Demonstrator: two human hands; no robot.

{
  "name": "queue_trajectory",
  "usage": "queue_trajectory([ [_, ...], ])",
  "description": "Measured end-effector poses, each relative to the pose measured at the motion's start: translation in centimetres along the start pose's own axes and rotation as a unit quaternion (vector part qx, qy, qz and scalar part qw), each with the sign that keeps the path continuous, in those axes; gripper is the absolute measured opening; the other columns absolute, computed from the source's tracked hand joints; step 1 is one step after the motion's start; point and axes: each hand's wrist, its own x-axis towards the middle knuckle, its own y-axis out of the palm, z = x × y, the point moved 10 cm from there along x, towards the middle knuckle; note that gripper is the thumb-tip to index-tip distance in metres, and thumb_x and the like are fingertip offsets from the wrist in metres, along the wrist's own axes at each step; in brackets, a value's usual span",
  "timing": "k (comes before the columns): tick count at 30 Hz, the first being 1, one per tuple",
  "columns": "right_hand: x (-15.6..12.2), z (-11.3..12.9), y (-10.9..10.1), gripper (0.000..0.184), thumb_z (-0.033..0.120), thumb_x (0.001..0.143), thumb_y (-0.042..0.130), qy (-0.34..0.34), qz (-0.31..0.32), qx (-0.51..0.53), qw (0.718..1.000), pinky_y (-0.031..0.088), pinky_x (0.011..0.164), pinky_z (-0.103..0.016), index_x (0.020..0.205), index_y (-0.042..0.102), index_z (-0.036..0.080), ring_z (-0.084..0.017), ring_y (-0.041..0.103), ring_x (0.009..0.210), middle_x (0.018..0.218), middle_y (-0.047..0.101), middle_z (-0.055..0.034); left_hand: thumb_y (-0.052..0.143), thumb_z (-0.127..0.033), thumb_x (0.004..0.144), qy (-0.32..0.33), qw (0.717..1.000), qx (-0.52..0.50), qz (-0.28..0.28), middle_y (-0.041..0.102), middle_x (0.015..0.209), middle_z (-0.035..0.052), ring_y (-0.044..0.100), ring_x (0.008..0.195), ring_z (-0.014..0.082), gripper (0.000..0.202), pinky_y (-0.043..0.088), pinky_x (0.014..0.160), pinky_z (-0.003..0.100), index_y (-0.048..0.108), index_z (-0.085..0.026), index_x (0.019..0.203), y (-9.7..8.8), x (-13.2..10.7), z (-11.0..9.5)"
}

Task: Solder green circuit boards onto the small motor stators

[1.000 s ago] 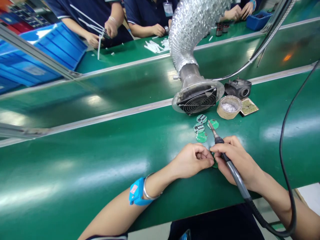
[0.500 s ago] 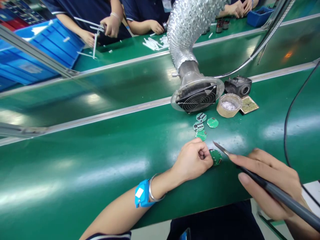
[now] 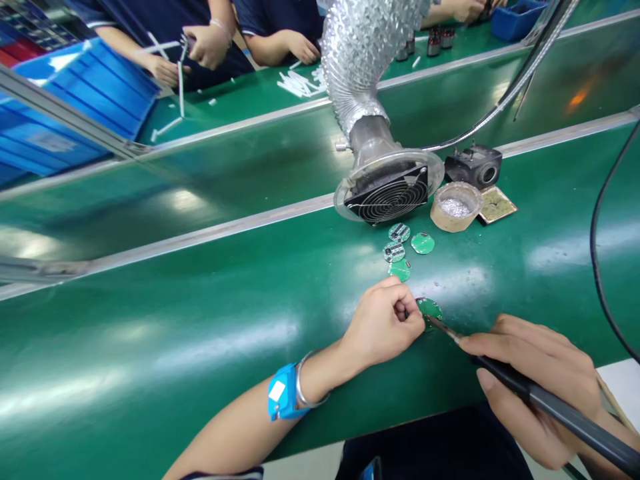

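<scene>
Green: the round board (image 3: 430, 309) lies flat on the mat close in front of me, between my two hands.
Left: my left hand (image 3: 385, 323) is curled shut, with thumb and forefinger nipping the board's left rim.
Right: my right hand (image 3: 535, 380) is closed around the soldering iron (image 3: 533, 397) like a pen. The tip points up-left and touches the board's near edge.
Progress: I judge that this one board is the one in work. Four loose boards (image 3: 423, 243) lie apart from it, nearer the fan. Two show their parts and two are plain green. From here I cannot tell which of them are finished.
Surface: the glossy green mat (image 3: 200, 320) carries streaks of lamp glare. A metal rail (image 3: 225, 230) borders it, and a second green lane runs beyond.
Kit: an extractor fan (image 3: 387, 197) hangs from a foil duct (image 3: 360, 53). Beside it stand a cup of silvery scraps (image 3: 456, 207), a sponge tray (image 3: 495, 205) and a dark holder (image 3: 473, 165).
Wrist: a blue strap (image 3: 280, 400) and a bangle sit on my left arm.
Room: across the line, other people's hands (image 3: 210, 43) handle white strips (image 3: 300, 83). Blue crates (image 3: 75, 100) are stacked at the far left.
</scene>
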Motion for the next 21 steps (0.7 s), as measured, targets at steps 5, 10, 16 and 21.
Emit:
queue_trajectory([
  [5, -0.3, -0.2, 0.1, 0.03, 0.007, 0.078, 0.053, 0.005, -0.006, 0.0, 1.0, 0.051, 0.052, -0.031, 0.105, 0.061, 0.018, -0.017, 0.061, 0.059, 0.071, 0.062, -0.0021, 0.058, -0.009, 0.067, 0.006, 1.0, 0.004, -0.005, 0.051, 0.066, -0.0022, 0.044, 0.051, 0.0058, 0.01, 0.035, 0.047, 0.018, 0.056, -0.015, 0.059, 0.0, 0.0, -0.1],
  [10, -0.1, -0.1, -0.2, 0.029, 0.007, 0.078, 0.052, 0.012, -0.009, 0.001, 1.0, 0.05, 0.051, -0.031, 0.103, 0.062, 0.019, -0.017, 0.061, 0.06, 0.071, 0.062, -0.0027, 0.058, -0.008, 0.066, 0.01, 1.0, 0.004, -0.003, 0.052, 0.066, -0.0017, 0.045, 0.051, 0.0061, 0.01, 0.036, 0.047, 0.018, 0.057, -0.015, 0.059, 0.0, 0.0, -0.2],
  [16, 0.0, -0.5, -1.4, 0.033, 0.007, 0.079, 0.054, 0.026, -0.057, 0.021, 0.998, 0.048, 0.049, -0.03, 0.109, 0.063, 0.017, -0.016, 0.058, 0.06, 0.076, 0.062, -0.0046, 0.057, -0.007, 0.064, 0.001, 1.0, -0.002, 0.002, 0.053, 0.065, -0.0017, 0.045, 0.051, 0.0063, 0.01, 0.035, 0.046, 0.018, 0.056, -0.015, 0.058, 0.1, 0.0, 0.0],
  [21, -0.4, -1.7, -0.7, 0.043, 0.005, 0.083, 0.057, 0.006, -0.088, 0.012, 0.996, 0.05, 0.05, -0.026, 0.123, 0.059, 0.021, -0.013, 0.057, 0.057, 0.074, 0.064, -0.0006, 0.056, -0.008, 0.065, -0.008, 1.0, -0.007, 0.013, 0.051, 0.065, -0.0016, 0.045, 0.051, 0.0066, 0.01, 0.035, 0.046, 0.019, 0.055, -0.015, 0.058, 0.2, 0.1, 0.1],
])
